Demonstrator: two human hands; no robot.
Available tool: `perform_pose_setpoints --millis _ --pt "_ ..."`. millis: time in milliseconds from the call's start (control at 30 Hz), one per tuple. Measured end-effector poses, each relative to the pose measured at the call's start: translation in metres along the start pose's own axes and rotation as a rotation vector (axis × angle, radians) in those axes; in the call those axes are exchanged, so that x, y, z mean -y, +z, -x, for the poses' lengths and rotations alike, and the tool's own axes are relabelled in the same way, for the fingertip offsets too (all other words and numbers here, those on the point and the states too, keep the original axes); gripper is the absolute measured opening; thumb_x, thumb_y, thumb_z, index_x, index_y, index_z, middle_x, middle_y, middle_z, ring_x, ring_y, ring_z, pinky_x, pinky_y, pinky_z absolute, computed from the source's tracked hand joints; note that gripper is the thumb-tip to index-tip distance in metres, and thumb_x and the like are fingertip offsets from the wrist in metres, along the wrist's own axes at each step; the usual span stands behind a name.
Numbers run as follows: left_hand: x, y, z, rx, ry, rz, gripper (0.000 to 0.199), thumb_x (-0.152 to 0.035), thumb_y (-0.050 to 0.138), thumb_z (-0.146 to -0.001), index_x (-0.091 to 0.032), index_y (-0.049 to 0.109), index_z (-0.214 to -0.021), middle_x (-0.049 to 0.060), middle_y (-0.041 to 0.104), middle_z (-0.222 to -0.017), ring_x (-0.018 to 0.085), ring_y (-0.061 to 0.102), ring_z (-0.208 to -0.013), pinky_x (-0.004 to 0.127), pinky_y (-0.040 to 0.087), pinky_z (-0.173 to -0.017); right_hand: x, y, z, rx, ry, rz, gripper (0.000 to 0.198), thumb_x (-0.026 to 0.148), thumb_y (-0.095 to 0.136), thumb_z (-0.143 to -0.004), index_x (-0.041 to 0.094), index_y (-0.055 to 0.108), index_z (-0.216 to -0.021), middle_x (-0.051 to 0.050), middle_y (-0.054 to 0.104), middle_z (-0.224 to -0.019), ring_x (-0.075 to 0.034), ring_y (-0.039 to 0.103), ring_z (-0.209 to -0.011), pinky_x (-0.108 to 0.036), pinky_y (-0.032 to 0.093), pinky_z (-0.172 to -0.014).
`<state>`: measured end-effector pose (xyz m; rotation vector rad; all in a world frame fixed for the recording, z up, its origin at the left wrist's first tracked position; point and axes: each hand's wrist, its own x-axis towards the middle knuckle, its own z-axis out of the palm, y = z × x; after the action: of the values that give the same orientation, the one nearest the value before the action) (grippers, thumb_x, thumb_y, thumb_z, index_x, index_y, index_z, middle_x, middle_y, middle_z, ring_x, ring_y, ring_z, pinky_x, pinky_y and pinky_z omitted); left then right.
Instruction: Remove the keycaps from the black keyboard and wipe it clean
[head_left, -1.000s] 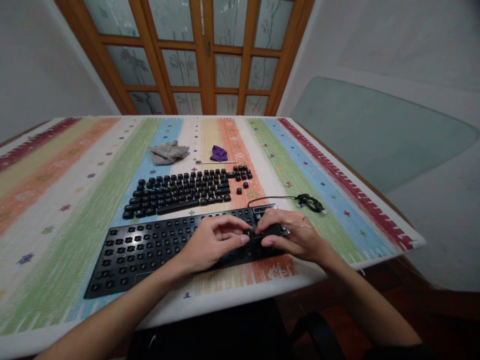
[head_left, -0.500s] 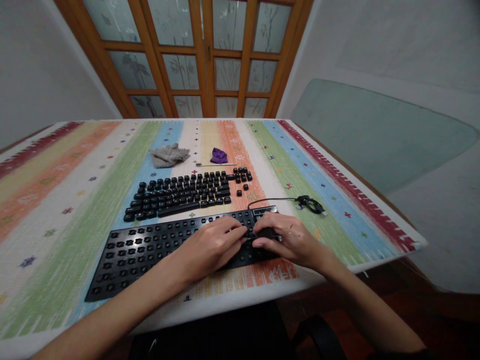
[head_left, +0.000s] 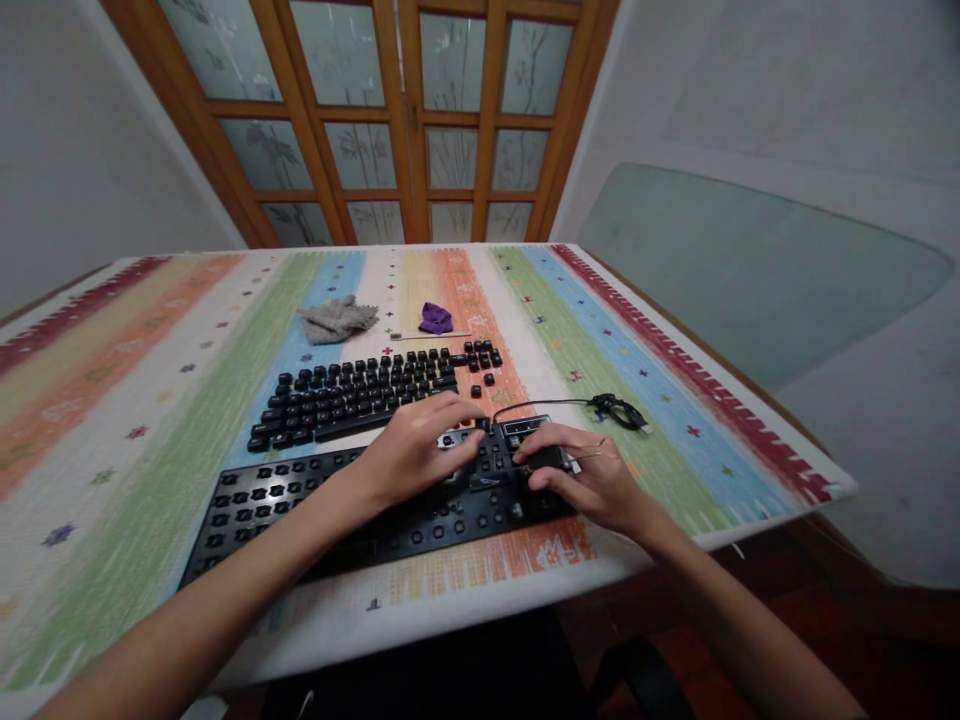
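- Whole counter (head_left: 97, 590) is covered by a striped cloth, so that's the backdrop from the far left across.
- Crumpled gray cloth (head_left: 337, 320) sits toward the back, left of center.
- Just in front of it there's a big block of loose black keycaps (head_left: 360, 395), laid out in rows.
- Nearer the person is the stripped keyboard (head_left: 427, 530), switches showing, slanting up to the right under both hands.
- Left hand (head_left: 416, 450) is over the middle of that keyboard, thumb and fingers pretty narrow around something tiny and dark near the far edge. Can't tell if it's actually gripped, tbh.
- Thin brush (head_left: 431, 336) lies behind the keycaps, purple cloth (head_left: 436, 319) right behind that.
- Right hand (head_left: 592, 475) is at the keyboard's right end, fingers curled around a small black object (head_left: 546, 458); keyboard's directly below and stretches left.
- Coiled black cable (head_left: 619, 412) lies just beyond the right hand.
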<state>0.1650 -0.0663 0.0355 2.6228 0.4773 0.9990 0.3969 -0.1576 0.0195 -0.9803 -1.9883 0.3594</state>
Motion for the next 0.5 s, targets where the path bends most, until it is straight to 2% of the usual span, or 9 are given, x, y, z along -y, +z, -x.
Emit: perform_pose_setpoints --millis 133,233,400,500 --pt "0.030 0.015 -0.017 0.067 0.010 -0.094 0.021 -0.023 0.054 -0.095 -0.013 0.066 -0.110 0.010 0.070 -0.099 0.017 0.067 -0.086 0.033 0.056 -0.079 0.000 -0.002 0.003 -0.017 -0.006 0.016 0.025 0.045 0.059 -0.096 0.020 0.063 -0.097 -0.004 0.072 -0.084 -0.016 0.069 -0.077 -0.028 0.054 -0.069" --pt "0.048 0.026 -0.029 0.136 0.004 -0.136 0.020 -0.020 0.053 -0.094 -0.012 0.068 -0.105 0.011 0.070 -0.099 0.020 0.067 -0.090 0.035 0.055 -0.081 0.000 -0.004 0.006 -0.016 -0.012 0.022 0.026 0.045 0.058 -0.097 0.020 0.063 -0.097 -0.005 0.073 -0.084 -0.016 0.069 -0.077 -0.028 0.054 -0.069" --pt "0.064 0.043 -0.043 0.193 -0.011 -0.194 0.019 -0.016 0.055 -0.089 -0.014 0.069 -0.102 0.007 0.070 -0.086 0.019 0.066 -0.082 0.031 0.053 -0.075 -0.001 -0.008 0.013 -0.031 0.021 0.016 0.024 0.043 0.060 -0.096 0.020 0.063 -0.097 -0.004 0.072 -0.084 -0.016 0.069 -0.076 -0.027 0.053 -0.066" --pt "0.069 0.052 -0.048 0.185 -0.009 -0.214 0.015 -0.017 0.056 -0.089 -0.015 0.070 -0.093 0.008 0.067 -0.089 0.021 0.063 -0.086 0.034 0.052 -0.078 -0.002 -0.010 0.017 -0.029 0.028 -0.005 0.023 0.043 0.061 -0.096 0.020 0.064 -0.097 -0.004 0.072 -0.085 -0.016 0.069 -0.076 -0.028 0.054 -0.066"
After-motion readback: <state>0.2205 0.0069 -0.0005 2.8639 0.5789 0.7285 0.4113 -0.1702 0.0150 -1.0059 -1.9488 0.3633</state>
